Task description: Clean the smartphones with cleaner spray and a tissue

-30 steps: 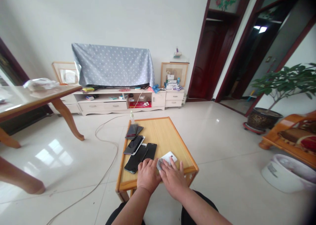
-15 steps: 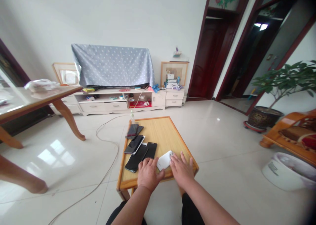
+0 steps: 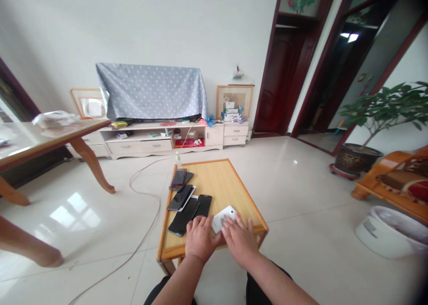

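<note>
Table (image 3: 219, 178) is bearing a white phone (image 3: 220, 217); left hand (image 3: 201, 237) is seemingly bracing it, right hand (image 3: 239, 239) pressing, both loosely spread, gripping nothing; steadiness is mattering next.

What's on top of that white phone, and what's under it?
The right hand lies partly over the white phone, hiding that portion of its surface. Bare wooden table shows beyond the phone; anything directly underneath is covered.

I'm touching a white phone (image 3: 218, 220), which is lying flat and slantwise on the small wooden table (image 3: 222, 178), near its front edge (a dark spot (image 3: 232, 212) is showing toward the phone's far end).
</note>
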A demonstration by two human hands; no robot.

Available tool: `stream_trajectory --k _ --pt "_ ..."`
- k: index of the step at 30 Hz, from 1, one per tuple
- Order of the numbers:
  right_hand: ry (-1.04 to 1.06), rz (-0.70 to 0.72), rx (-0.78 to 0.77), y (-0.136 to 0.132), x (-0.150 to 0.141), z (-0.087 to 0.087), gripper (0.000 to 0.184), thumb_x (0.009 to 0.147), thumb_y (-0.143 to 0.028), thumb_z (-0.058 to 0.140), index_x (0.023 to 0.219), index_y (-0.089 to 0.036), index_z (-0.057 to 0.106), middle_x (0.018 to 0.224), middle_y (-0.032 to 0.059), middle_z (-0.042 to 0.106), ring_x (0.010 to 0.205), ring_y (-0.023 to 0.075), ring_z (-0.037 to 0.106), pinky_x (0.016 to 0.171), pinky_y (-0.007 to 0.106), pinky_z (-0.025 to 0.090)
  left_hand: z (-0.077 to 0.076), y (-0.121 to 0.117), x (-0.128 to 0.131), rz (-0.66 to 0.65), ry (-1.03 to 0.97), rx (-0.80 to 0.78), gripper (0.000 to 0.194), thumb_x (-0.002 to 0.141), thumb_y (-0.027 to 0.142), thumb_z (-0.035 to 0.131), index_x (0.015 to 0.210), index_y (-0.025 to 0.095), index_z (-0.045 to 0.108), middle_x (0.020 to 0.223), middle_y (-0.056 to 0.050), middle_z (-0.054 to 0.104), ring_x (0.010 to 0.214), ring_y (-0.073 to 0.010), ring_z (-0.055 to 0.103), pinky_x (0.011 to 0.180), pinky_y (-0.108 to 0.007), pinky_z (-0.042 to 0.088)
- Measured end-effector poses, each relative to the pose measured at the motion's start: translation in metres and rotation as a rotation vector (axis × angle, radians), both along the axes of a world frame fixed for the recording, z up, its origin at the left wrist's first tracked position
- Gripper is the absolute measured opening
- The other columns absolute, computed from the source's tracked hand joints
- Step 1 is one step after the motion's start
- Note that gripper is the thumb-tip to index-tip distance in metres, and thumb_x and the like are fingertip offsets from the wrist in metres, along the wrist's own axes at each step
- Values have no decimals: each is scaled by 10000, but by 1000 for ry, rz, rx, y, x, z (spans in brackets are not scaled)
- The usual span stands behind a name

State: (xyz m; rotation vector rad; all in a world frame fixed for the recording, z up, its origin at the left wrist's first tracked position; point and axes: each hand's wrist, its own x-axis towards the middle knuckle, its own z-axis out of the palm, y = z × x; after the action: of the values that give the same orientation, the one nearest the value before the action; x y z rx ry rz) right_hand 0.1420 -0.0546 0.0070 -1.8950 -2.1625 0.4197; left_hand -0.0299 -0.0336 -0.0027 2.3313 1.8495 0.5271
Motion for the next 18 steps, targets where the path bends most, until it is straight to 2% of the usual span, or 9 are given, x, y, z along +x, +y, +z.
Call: stream_trajectory --k 2,3,7,8,12,13,16,18 --pt "20 89 11 -1 -3 0 525 1069 -460 177 1426 -369 552 1553 -35 465 1534 258 194 1214 614 29 1 0 0 -5 -8 -1 495 854 475 609 1307 275 595 1215 -78 674 1248 -303 472 1019 -453 315" --pt "14 79 10 0 -4 0 523 1069 -460 179 1426 -374 552 1550 -35 469 1534 265 192 1211 624 30 1 0 0 -7 -11 1 498 853 476 611 1309 276 594 1213 -76 675 1246 -304 474 1019 -454 316" --pt "-32 -120 -4 8 -5 1 534 1064 -448 190 1417 -343 575 1558 -2 458 1534 331 172 1176 696 45 5 -1 -1 -4 -10 -7 513 833 492 629 1299 281 599 1206 -78 674 1247 -313 473 1024 -463 314" --pt "-21 -104 2 9 -7 2 536 1064 -449 188 1414 -340 580 1556 1 462 1533 328 177 1182 685 53 6 -1 -1 -2 -10 -17 504 837 479 624 1301 283 598 1210 -80 672 1251 -312 473 1025 -459 314" --pt "44 125 30 11 -17 4 525 1068 -452 183 1432 -369 552 1526 -13 505 1530 280 202 1217 612 39 9 -2 0 2 -20 -45 479 864 381 581 1333 284 578 1225 -80 671 1247 -294 486 1028 -430 321" --pt "44 114 29 12 -19 5 525 1069 -448 178 1436 -372 546 1524 -13 507 1530 283 199 1212 621 29 9 -3 1 7 -23 -40 486 861 384 584 1337 285 576 1226 -81 672 1247 -296 487 1031 -429 322" --pt "13 -50 17 18 -23 6 526 1067 -442 184 1434 -355 551 1547 4 478 1526 328 188 1176 687 28 10 -4 3 38 -32 -11 529 844 459 605 1337 271 577 1234 -93 672 1256 -315 479 1044 -447 316" --pt "18 -45 25 21 -27 4 516 1066 -441 198 1451 -352 528 1551 13 471 1522 331 203 1170 694 38 9 -3 3 48 -43 -10 524 858 436 583 1350 256 566 1255 -98 669 1251 -311 485 1044 -445 315"
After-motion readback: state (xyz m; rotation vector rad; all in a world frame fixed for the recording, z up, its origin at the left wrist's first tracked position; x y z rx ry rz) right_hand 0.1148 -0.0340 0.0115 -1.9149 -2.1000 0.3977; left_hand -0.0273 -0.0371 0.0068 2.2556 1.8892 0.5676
